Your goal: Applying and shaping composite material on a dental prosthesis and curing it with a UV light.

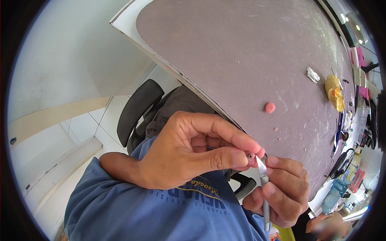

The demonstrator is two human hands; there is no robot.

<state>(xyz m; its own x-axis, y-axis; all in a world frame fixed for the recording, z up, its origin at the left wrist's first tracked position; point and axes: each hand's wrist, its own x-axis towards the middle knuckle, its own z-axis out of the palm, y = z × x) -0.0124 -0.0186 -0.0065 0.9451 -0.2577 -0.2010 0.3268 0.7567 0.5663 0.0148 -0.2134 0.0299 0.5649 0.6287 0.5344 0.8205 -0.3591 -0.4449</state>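
Observation:
My left hand (189,150) is closed, pinching a small pink piece (251,158) with a dark dot on it between thumb and fingertips. In my right hand (287,186) is a slim craft knife (265,190) with a grey handle, gripped like a pen. Its pointed blade is up against the pink piece or very close to it; I cannot tell whether it cuts in. Most of the piece is hidden by my left fingertips. Both hands are in front of my body at the table's near edge. Beyond them, a pink ball of putty-like material (269,107) lies on the table.
The brownish-grey tabletop (217,44) has pink crumbs (276,129) near the ball. Farther right lie a crumpled white scrap (313,75), a yellow wrapper (334,94) and several tools. A blue basket (333,196) stands at the right. Another person (327,227) shows at lower right.

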